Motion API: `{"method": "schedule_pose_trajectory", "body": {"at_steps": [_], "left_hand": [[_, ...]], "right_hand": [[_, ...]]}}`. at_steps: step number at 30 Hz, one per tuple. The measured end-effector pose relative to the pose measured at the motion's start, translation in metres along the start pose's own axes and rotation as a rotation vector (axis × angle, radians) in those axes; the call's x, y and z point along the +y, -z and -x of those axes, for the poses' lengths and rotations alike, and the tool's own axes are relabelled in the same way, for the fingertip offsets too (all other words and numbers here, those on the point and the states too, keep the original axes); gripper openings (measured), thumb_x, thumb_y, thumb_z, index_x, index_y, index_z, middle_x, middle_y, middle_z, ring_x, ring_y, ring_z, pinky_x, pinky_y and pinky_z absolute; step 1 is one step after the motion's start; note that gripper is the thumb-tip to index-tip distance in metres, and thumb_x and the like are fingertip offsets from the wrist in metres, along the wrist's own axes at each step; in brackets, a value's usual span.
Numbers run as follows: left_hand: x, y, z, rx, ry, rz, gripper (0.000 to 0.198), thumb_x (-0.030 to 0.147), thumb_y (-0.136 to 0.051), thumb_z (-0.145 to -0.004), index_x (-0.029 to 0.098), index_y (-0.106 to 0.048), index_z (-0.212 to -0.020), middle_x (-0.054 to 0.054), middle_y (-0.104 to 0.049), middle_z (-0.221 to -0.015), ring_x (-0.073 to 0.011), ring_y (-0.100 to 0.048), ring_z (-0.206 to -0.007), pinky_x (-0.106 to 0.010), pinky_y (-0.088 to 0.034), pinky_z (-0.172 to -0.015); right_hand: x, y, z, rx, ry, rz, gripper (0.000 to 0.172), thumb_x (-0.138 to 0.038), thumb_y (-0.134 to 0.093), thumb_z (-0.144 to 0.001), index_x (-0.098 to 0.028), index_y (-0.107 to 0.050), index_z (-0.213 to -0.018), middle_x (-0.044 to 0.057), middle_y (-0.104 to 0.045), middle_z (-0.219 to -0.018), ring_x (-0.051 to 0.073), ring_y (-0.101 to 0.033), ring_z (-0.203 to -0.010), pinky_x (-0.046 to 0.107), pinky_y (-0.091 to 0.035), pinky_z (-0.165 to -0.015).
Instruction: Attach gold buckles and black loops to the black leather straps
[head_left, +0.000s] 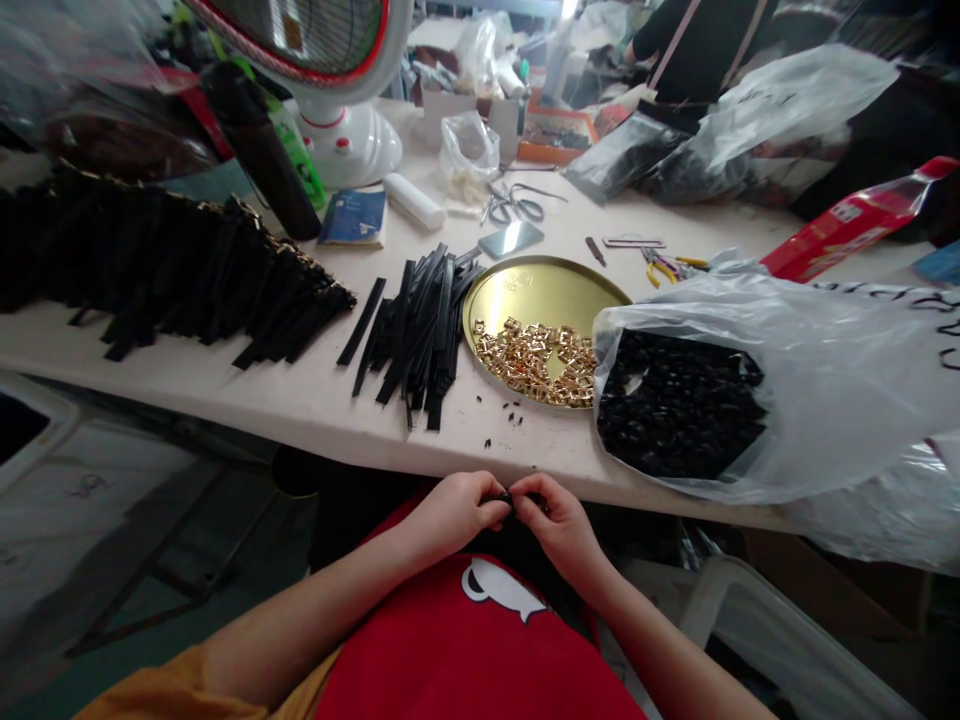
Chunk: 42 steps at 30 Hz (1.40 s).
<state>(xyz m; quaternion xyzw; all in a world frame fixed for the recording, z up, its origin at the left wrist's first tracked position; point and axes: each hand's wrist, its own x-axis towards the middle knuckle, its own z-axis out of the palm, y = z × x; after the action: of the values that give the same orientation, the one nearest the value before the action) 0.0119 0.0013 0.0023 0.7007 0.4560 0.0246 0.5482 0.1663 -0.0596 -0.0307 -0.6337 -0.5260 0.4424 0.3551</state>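
Just off the table's front edge, my left hand (466,508) and my right hand (556,518) meet fingertip to fingertip. Both pinch a small black piece (505,496), mostly covered by the fingers, so its exact kind cannot be made out. Beyond them lies a loose pile of black strips (420,330). A round gold tray (555,285) holds many small gold buckles (536,355). To its right, an open clear plastic bag (810,390) is full of small shiny black pieces (679,405). Several tiny black bits (512,416) are scattered on the table before the tray.
A heap of black strips with gold ends (187,270) covers the table's left. Behind are a fan (345,140), a dark bottle (259,150), a blue booklet (352,217), scissors (514,205), a phone (511,239), pliers (664,268) and a red-labelled bottle (855,225).
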Motion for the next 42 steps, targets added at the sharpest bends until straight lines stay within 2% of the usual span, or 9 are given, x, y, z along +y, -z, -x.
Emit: {"method": "schedule_pose_trajectory", "body": {"at_steps": [6,16,19,22,26,29,33,38,42], "left_hand": [[-0.001,0.011,0.0,-0.052,0.041,-0.074,0.028,0.037,-0.044,-0.077,0.015,-0.061,-0.075,-0.001,-0.064,-0.06,-0.013,-0.058,-0.051,-0.02,-0.035,-0.046],[0.024,0.022,-0.018,0.009,-0.174,-0.312,0.027,0.035,-0.044,-0.08,0.017,-0.062,-0.072,-0.001,-0.062,-0.059,-0.0131,-0.055,-0.054,-0.021,-0.03,-0.047],[0.029,0.024,-0.035,0.058,-0.232,-0.434,0.032,0.041,-0.043,-0.082,0.017,-0.063,-0.074,-0.004,-0.064,-0.067,-0.0166,-0.057,-0.062,-0.023,-0.033,-0.049],[0.029,0.029,-0.049,0.185,-0.271,-0.57,0.031,0.044,-0.048,-0.08,0.017,-0.064,-0.082,-0.008,-0.064,-0.08,-0.0205,-0.058,-0.074,-0.026,-0.039,-0.06],[0.024,0.061,-0.061,0.379,-0.285,-0.643,0.026,0.039,-0.049,-0.082,0.018,-0.063,-0.089,-0.009,-0.061,-0.093,-0.0211,-0.056,-0.087,-0.029,-0.039,-0.078],[0.024,0.106,-0.076,0.567,-0.103,-0.72,0.026,0.033,-0.04,-0.086,0.018,-0.059,-0.094,-0.008,-0.059,-0.097,-0.0203,-0.055,-0.091,-0.029,-0.039,-0.081],[0.025,0.148,-0.108,0.726,0.129,-0.707,0.038,0.035,-0.05,-0.08,0.015,-0.047,-0.113,-0.012,-0.056,-0.106,-0.0247,-0.054,-0.098,-0.031,-0.04,-0.082],[0.027,0.153,-0.134,0.743,0.145,-0.639,0.041,0.021,-0.048,-0.078,0.009,-0.044,-0.117,-0.02,-0.056,-0.106,-0.0308,-0.056,-0.097,-0.037,-0.043,-0.079],[0.031,0.158,-0.12,0.766,0.075,-0.512,0.042,0.013,-0.04,-0.079,0.008,-0.041,-0.121,-0.018,-0.058,-0.102,-0.0269,-0.058,-0.097,-0.035,-0.044,-0.079]], "right_hand": [[0.003,0.001,-0.004,-0.011,-0.06,-0.139,0.021,-0.033,-0.054,-0.077,-0.019,-0.055,-0.092,0.002,-0.06,-0.079,0.015,-0.056,-0.069,0.027,-0.046,-0.063],[-0.004,0.025,-0.021,-0.071,-0.161,-0.39,0.03,-0.045,-0.059,-0.072,-0.019,-0.054,-0.087,-0.001,-0.058,-0.071,0.013,-0.056,-0.062,0.027,-0.047,-0.06],[-0.002,0.032,-0.036,-0.011,-0.108,-0.313,0.032,-0.046,-0.054,-0.075,-0.018,-0.054,-0.09,-0.001,-0.057,-0.067,0.013,-0.055,-0.058,0.027,-0.046,-0.058],[0.005,0.039,-0.054,0.137,0.05,0.003,0.03,-0.045,-0.048,-0.079,-0.018,-0.055,-0.091,0.003,-0.06,-0.069,0.017,-0.056,-0.06,0.031,-0.045,-0.059],[0.019,0.042,-0.067,0.355,0.316,0.518,0.027,-0.039,-0.046,-0.082,-0.019,-0.059,-0.094,0.01,-0.063,-0.09,0.025,-0.057,-0.084,0.041,-0.043,-0.075],[0.031,0.038,-0.065,0.452,0.408,0.598,0.029,-0.037,-0.045,-0.083,-0.019,-0.055,-0.104,0.011,-0.06,-0.101,0.026,-0.055,-0.094,0.043,-0.041,-0.082],[0.04,0.033,-0.062,0.507,0.503,0.626,0.026,-0.032,-0.046,-0.083,-0.019,-0.052,-0.106,0.011,-0.059,-0.103,0.025,-0.054,-0.096,0.042,-0.041,-0.084],[0.04,0.033,-0.062,0.506,0.529,0.653,0.023,-0.027,-0.047,-0.083,-0.019,-0.053,-0.103,0.01,-0.06,-0.098,0.023,-0.055,-0.091,0.04,-0.042,-0.081],[0.041,0.033,-0.062,0.511,0.521,0.655,0.021,-0.025,-0.048,-0.082,-0.02,-0.054,-0.101,0.009,-0.06,-0.096,0.023,-0.055,-0.089,0.04,-0.042,-0.079]]}}
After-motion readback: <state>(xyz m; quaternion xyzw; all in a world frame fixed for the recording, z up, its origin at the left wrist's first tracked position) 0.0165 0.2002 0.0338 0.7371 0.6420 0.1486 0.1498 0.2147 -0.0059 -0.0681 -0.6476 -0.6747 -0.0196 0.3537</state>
